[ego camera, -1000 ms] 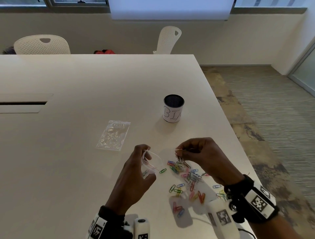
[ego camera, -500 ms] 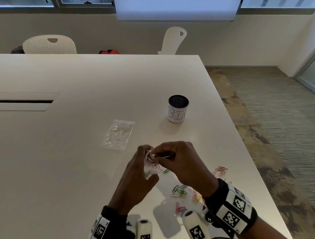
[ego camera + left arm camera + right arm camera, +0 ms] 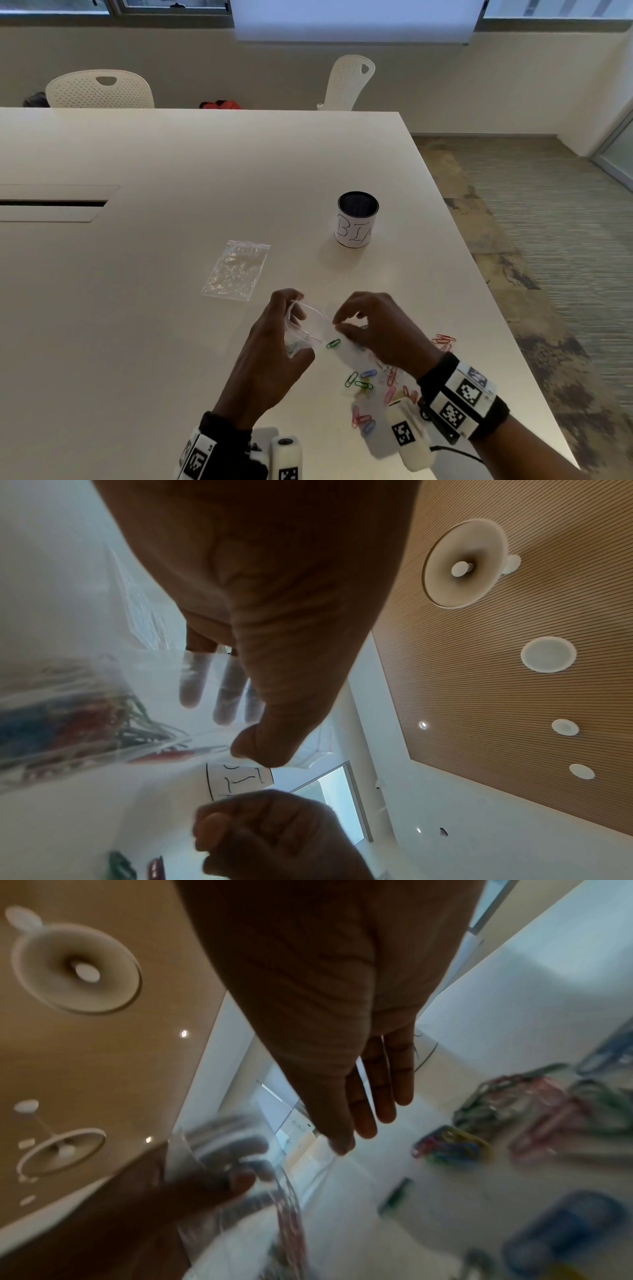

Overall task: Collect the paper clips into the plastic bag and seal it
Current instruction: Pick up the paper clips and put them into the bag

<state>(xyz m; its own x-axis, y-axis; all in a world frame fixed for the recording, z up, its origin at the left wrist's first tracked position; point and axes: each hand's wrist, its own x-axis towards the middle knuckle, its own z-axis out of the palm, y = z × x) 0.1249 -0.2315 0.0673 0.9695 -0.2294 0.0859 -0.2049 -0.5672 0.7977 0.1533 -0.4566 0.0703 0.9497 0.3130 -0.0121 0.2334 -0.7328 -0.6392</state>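
Note:
My left hand (image 3: 296, 325) holds a clear plastic bag (image 3: 310, 330) just above the table, thumb in front and fingers behind, with the mouth held open toward the right. Several coloured paper clips (image 3: 85, 723) lie inside the bag (image 3: 113, 685), seen through the film beside my left hand (image 3: 229, 723). My right hand (image 3: 337, 324) hovers at the bag's right rim, fingers loosely bent, and I see nothing between them. Loose paper clips (image 3: 363, 380) are scattered on the table under and behind the right wrist, and one green clip (image 3: 333, 343) lies below the bag. In the right wrist view the right hand (image 3: 363, 1123) has relaxed fingers above blurred clips (image 3: 514, 1110).
A second, empty clear bag (image 3: 236, 269) lies flat to the left of the hands. A black-rimmed cup marked BIN (image 3: 357, 219) stands behind them. A few red clips (image 3: 443, 340) sit close to the table's right edge (image 3: 496, 325). Two white chairs stand beyond the far side.
One second ago my right hand held clips right of the bag. It then moved to the bag's mouth, and has now drawn back to the right with no clips showing in it.

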